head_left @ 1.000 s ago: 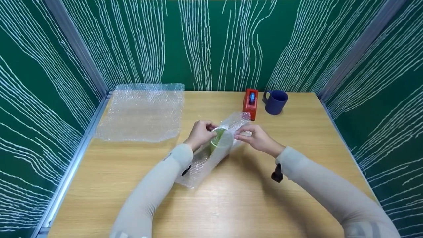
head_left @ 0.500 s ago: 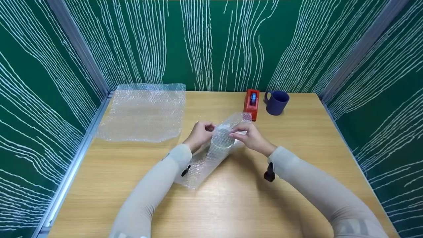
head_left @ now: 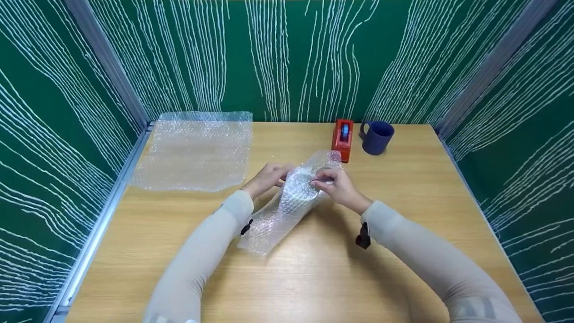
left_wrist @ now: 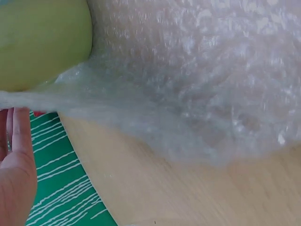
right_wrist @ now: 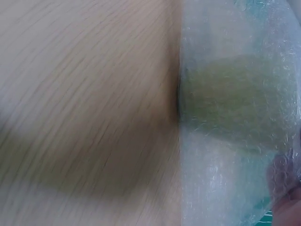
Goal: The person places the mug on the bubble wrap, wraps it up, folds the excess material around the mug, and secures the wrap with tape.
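A green cup (left_wrist: pixel 42 42) stands in the middle of the table, wrapped in a sheet of bubble wrap (head_left: pixel 287 215). One flap lies over its mouth, so the cup shows only dimly through the plastic in the head view. My right hand (head_left: pixel 336 186) pinches the flap's edge between thumb and fingers at the cup's right side. On the left, my left hand (head_left: pixel 267 179) reaches to the wrap beside the rim. Its fingers (left_wrist: pixel 21 129) look extended in the left wrist view, right at the outer side of the plastic.
A second bubble wrap sheet (head_left: pixel 197 152) lies flat at the back left of the wooden table (head_left: pixel 314 278). Behind the cup stands a red tape dispenser (head_left: pixel 342 141), with a dark blue mug (head_left: pixel 377 139) to its right. Green walls (head_left: pixel 179 54) with white lines enclose the table.
My right hand has drawn the bubble wrap flap leftward over the cup's mouth. My left hand has come off the cup's rim, shifted slightly left, and its fingers have straightened.
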Demonstrator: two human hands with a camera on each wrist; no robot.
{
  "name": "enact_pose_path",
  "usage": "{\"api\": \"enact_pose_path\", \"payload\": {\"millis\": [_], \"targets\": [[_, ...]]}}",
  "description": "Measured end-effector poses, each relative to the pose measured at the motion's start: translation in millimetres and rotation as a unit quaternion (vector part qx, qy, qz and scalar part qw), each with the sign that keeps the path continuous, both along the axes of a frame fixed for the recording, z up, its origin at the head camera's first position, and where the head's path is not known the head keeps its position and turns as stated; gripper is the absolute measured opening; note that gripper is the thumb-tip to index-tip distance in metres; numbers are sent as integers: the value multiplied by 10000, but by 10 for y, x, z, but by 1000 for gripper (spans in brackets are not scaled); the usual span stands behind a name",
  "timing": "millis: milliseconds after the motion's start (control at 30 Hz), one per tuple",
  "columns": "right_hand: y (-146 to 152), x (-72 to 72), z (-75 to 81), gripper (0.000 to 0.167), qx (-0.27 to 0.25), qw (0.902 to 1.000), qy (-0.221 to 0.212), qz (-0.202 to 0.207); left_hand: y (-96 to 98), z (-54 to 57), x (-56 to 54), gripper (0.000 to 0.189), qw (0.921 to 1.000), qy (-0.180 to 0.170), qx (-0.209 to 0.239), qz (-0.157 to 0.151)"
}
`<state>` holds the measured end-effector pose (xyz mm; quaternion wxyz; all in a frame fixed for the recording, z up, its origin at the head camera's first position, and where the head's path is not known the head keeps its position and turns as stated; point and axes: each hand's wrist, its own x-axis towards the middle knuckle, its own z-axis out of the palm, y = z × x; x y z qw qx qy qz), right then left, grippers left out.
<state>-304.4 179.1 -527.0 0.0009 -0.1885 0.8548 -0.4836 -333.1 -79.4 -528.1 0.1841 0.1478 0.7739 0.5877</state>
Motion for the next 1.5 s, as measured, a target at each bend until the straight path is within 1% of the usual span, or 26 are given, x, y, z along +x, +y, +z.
{"api": "enact_pose_path", "payload": {"millis": [67,100,200,267,333,400,500,567,633,733,833,967,1100,1233,1367,1500], "targets": [[-22,7,14,8,58,9999,-70,-111,-9,11,6,38,9996,182,-193,-68],[-32,6,14,8,89,9998,-90,-153,-9,8,5,34,9993,261,-273,-62],[-60,3,10,8,149,9995,-105,-241,-2,-1,6,35,9979,432,-481,-21],[-70,6,1,11,188,9996,46,-196,12,-8,5,38,9977,457,-490,35],[-69,14,-11,17,319,9986,421,-77,28,-8,2,40,9977,477,-486,56],[-58,40,-13,25,536,9943,921,87,43,-12,-8,41,9974,529,-476,60],[-34,95,-10,36,877,9817,1632,435,46,-16,-17,41,9974,570,-446,66],[-18,143,-2,42,1045,9747,1842,709,45,-16,-18,42,9974,568,-428,70],[-14,186,-1,47,1172,9698,1902,983,40,-7,-11,42,9977,526,-427,74],[-16,235,-14,53,1482,9619,1914,1268,40,3,-8,43,9975,523,-469,67],[-23,260,-36,58,1842,9538,1895,1432,41,6,-7,38,9972,518,-525,84],[-35,267,-37,63,2154,9491,1705,1542,46,14,-3,29,9980,397,-473,125],[-61,251,-18,60,2337,9438,1649,1659,55,16,-5,28,9983,405,-400,100],[-85,222,-3,48,2403,9373,1750,1818,68,10,-11,33,9977,565,-382,21],[-101,189,7,37,2388,9329,1845,1963,71,0,-10,37,9980,544,-313,-45],[-110,170,8,26,2399,9261,2004,2111,78,-14,-8,40,9982,539,-223,-132]]}}
